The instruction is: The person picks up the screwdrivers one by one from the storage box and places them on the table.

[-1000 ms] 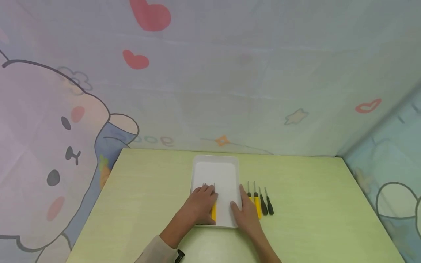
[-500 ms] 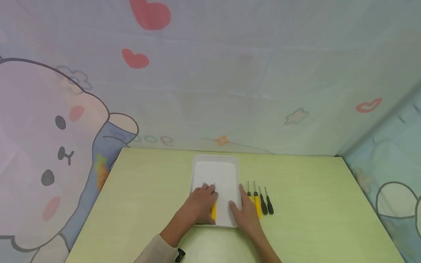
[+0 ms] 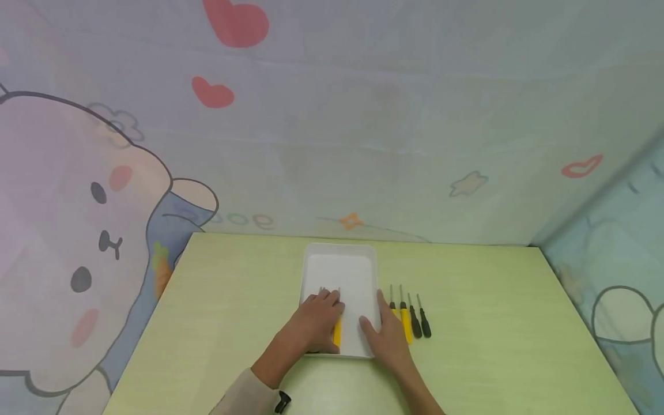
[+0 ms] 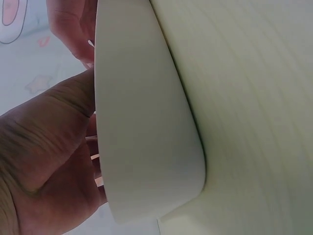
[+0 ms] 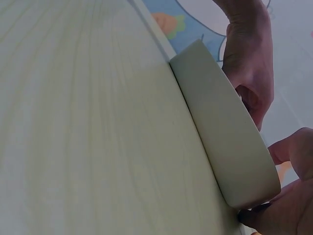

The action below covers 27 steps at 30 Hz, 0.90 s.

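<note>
A white tray (image 3: 344, 271) lies on the table. My left hand (image 3: 316, 323) reaches over its near left side, fingers bent over screwdrivers lying inside. A yellow screwdriver handle (image 3: 337, 332) shows beside the fingers and thumb, and thin metal shafts stick out beyond the fingertips. The palm hides the other handles. My right hand (image 3: 389, 340) grips the tray's right wall, thumb inside the rim and fingers outside. In the left wrist view the tray's wall (image 4: 142, 122) covers most of the left fingers. From the right wrist, the tray's outer wall (image 5: 230, 132) appears between both hands.
Right of the tray, several screwdrivers lie side by side: yellow-handled ones (image 3: 406, 325) nearest the right hand, then black-handled ones (image 3: 425, 325). The pale green table (image 3: 493, 323) ends at a printed curtain (image 3: 363, 115). A small black object (image 3: 282, 402) sits by the left sleeve.
Both hands, the tray and the screwdrivers stay almost in place. The right thumb has shifted very slightly left inside the tray.
</note>
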Tool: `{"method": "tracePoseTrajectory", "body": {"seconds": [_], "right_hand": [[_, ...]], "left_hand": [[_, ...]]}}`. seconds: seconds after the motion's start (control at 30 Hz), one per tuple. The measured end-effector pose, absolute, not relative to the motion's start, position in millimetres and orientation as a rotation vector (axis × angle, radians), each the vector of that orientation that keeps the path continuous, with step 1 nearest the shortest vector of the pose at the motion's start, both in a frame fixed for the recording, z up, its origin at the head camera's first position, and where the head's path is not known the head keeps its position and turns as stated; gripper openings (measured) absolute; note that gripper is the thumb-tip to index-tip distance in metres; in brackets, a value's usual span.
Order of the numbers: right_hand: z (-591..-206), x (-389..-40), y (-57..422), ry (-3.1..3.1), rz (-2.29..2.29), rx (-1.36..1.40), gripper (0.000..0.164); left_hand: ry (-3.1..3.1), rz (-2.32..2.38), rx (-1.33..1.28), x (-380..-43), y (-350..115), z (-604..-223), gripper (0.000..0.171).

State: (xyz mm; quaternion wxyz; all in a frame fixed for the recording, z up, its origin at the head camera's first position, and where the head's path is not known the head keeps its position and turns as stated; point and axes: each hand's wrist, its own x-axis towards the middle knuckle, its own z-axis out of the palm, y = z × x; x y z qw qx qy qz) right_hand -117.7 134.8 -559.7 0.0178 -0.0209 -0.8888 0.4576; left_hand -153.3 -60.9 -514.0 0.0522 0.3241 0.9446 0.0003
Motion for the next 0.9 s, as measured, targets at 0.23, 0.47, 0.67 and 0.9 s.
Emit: {"method": "tracePoseTrajectory", "body": {"seconds": [0.23,0.47,0.67,0.9], "right_hand": [[-557.9,-116.3,134.3,-2.764,1.41,-0.052,0.076],[-560.7,-118.5,135.6,-2.758,1.408,-0.05,0.077],[-561.2,-117.6,136.3,-2.771,1.402,-0.055,0.077],[-559.1,-116.3,136.8,-2.757,1.417,-0.054,0.077]], "left_hand": [[2.88,-0.009,1.018,-155.0,-63.2,-516.9,0.081],[2.874,0.004,1.02,-156.4,-64.3,-515.8,0.085],[2.864,0.059,1.003,-156.6,-65.9,-514.0,0.088],[2.863,0.104,1.0,-157.7,-67.7,-510.1,0.092]]}}
